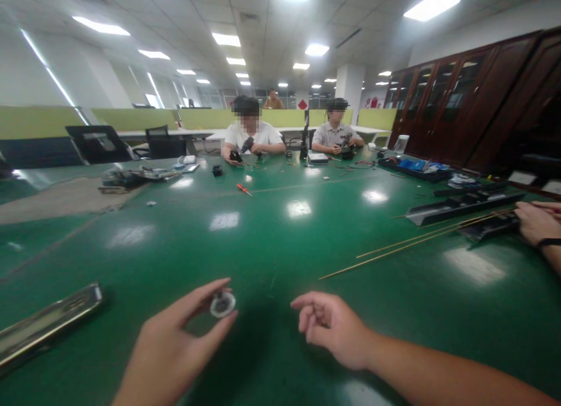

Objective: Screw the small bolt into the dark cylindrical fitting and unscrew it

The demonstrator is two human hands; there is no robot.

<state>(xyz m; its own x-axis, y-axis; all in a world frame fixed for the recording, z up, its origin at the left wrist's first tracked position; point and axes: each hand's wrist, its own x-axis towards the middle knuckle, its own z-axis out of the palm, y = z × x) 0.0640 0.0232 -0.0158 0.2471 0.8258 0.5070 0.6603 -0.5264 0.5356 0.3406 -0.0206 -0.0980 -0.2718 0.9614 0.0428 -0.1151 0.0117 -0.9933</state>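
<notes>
Green tabletop [267, 236]; L hand [169, 342] pinches small round pc. [223, 305] (R hand [333, 327] half-curled).

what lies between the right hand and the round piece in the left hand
In the head view, just green tabletop shows between the right hand and the round piece.

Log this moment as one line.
Left hand: grip on small round piece | Right hand: fingers part-curled, nothing visibly held | Nearby: green tabletop, orange screwdriver, thin rods toward right
</notes>
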